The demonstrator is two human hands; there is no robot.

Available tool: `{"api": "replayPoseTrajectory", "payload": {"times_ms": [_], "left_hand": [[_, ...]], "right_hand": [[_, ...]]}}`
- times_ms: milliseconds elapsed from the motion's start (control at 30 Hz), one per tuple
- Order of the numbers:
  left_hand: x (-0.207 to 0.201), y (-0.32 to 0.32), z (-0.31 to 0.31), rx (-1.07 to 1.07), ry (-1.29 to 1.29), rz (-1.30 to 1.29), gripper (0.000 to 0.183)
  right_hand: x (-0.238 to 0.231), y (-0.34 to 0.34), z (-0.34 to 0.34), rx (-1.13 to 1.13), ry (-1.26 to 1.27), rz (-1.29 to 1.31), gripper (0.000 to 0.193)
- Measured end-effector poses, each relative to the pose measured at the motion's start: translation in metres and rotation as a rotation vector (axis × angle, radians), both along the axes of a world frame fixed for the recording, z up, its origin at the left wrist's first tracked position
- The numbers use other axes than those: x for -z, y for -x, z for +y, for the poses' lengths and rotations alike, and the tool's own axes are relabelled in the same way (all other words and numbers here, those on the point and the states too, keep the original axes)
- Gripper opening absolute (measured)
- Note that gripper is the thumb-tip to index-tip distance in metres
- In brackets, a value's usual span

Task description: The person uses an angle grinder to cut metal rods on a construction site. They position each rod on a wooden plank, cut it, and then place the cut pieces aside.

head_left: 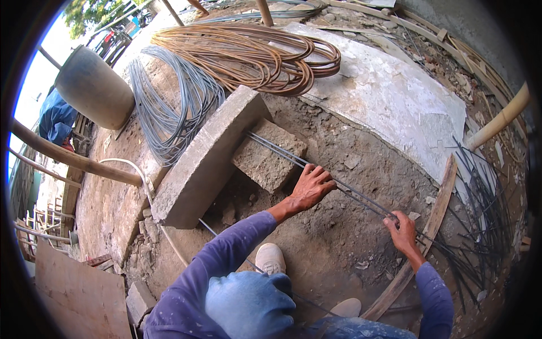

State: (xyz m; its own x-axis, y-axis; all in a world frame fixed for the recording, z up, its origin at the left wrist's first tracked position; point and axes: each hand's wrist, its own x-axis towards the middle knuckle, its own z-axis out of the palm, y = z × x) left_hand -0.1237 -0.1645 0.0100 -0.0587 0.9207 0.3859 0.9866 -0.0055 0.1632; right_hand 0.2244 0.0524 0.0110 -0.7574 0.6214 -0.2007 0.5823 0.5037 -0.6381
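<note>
A few thin steel rods (271, 146) run from the long concrete beam (206, 161) across the top of a rough smaller concrete block (270, 161) toward the right. My left hand (312, 187) is closed round the rods just past that block. Farther along them, to the right, my right hand (402, 230) grips the same rods with its fingers curled. The rods' right ends lead toward a loose heap of dark cut rods (480, 226). Another rod (208, 227) comes out from under the beam and passes below my left forearm.
A wooden strip (439, 203) lies beside the dark rods. Beyond the beam are a grey wire coil (175, 107) and rusty rod bundles (243, 48). A barrel (96, 87), bamboo poles (73, 152) and a pale flat sheet (389, 90) surround the dirt ground. My shoe (271, 259) stands near the block.
</note>
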Motion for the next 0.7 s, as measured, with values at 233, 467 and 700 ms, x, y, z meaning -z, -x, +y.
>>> {"api": "replayPoseTrajectory", "payload": {"times_ms": [233, 467, 700], "left_hand": [[0.000, 0.002, 0.004, 0.011, -0.043, 0.050, 0.016], [-0.004, 0.003, 0.006, -0.006, -0.015, 0.039, 0.019], [-0.020, 0.001, 0.027, 0.194, -0.005, -0.165, 0.043]], "right_hand": [[0.001, 0.003, -0.003, -0.033, -0.078, 0.017, 0.035], [0.005, 0.004, -0.004, -0.036, -0.146, -0.080, 0.039], [0.013, 0.009, -0.007, -0.028, -0.253, -0.073, 0.042]]}}
